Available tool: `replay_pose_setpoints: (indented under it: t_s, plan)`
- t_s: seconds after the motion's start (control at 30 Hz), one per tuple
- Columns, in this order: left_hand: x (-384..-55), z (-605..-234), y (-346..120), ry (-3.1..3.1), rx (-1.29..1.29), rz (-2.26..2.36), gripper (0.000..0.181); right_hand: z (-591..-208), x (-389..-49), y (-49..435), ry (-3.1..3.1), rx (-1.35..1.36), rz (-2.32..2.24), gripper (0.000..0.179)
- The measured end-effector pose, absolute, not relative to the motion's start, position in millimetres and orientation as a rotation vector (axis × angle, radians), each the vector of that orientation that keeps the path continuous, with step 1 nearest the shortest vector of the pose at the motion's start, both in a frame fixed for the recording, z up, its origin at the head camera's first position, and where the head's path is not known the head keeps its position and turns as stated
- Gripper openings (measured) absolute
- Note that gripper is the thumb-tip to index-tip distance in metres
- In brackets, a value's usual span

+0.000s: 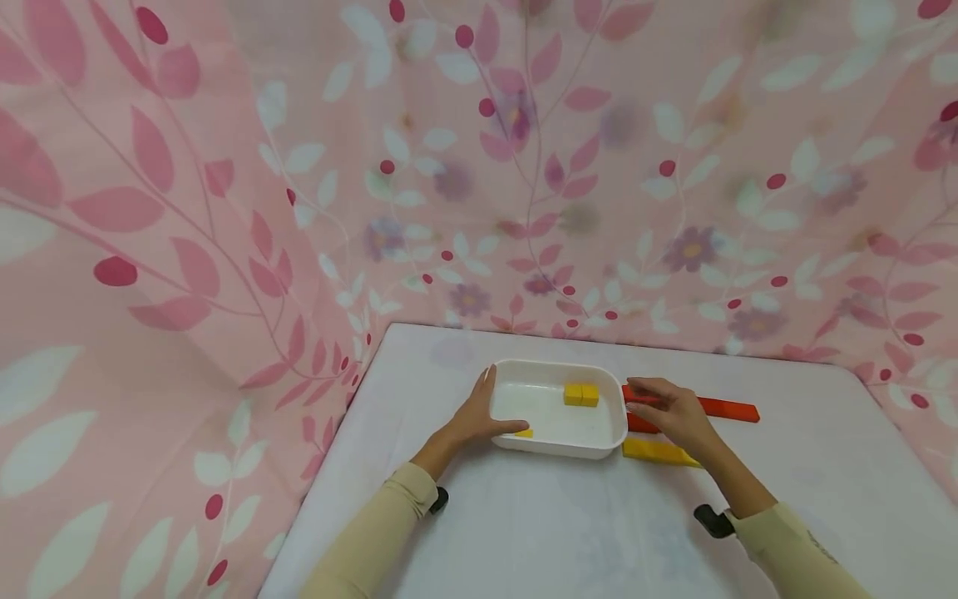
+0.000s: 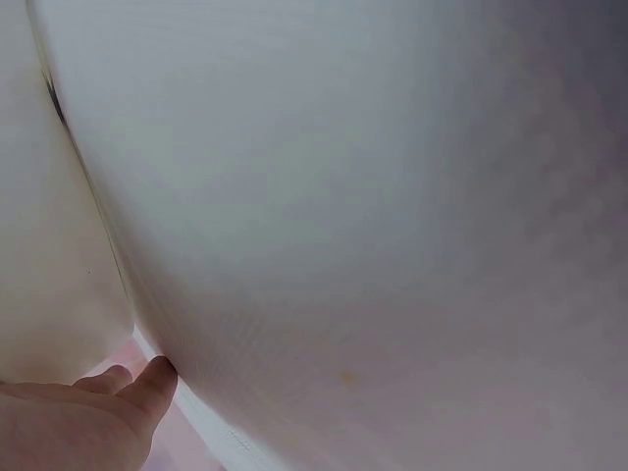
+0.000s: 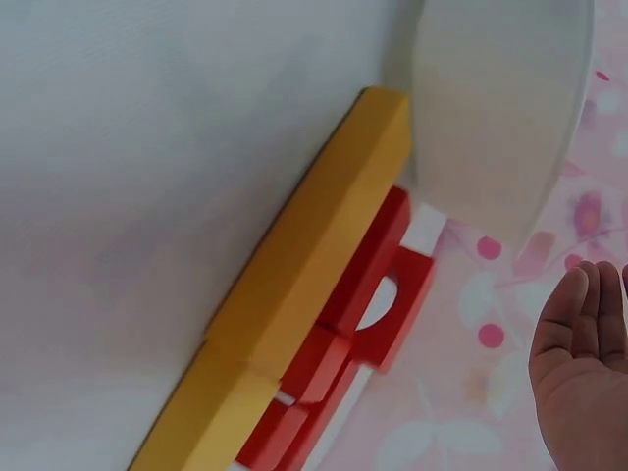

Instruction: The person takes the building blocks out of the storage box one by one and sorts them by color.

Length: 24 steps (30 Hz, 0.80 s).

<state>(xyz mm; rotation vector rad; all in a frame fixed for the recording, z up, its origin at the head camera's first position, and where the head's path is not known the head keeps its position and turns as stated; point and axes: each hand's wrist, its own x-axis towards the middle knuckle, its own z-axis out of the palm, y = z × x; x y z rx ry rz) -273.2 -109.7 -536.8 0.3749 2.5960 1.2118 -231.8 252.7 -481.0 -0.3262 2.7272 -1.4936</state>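
Observation:
A white plastic tub (image 1: 557, 445) stands on the table with two yellow blocks (image 1: 580, 395) side by side inside. Another yellow piece (image 1: 525, 433) shows at its front left, partly covered by my thumb. My left hand (image 1: 475, 416) holds the tub's left end, fingers along the outer wall and thumb over the front rim. Close to the right end is my right hand (image 1: 677, 413), its fingers extended and nothing in them. In the right wrist view that hand (image 3: 584, 368) appears apart from the tub (image 3: 491, 108).
Right of the tub lie a yellow row of blocks (image 1: 659, 452) and red blocks (image 1: 729, 409), partly behind my right hand. One red piece (image 3: 407, 304) has a curved cutout. Pink floral cloth (image 1: 524, 166) hangs behind and left of the white-covered table (image 1: 524, 532).

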Motion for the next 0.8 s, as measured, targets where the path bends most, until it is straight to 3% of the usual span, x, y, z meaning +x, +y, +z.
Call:
replay_pose_setpoints:
  t_s: [0.8]
  plan:
    - [-277.7,-536.9,-110.4,2.581,0.392,1.235,0.131,-498.9,-263.9,174.5,2.696,-0.298,-1.473,0.047]
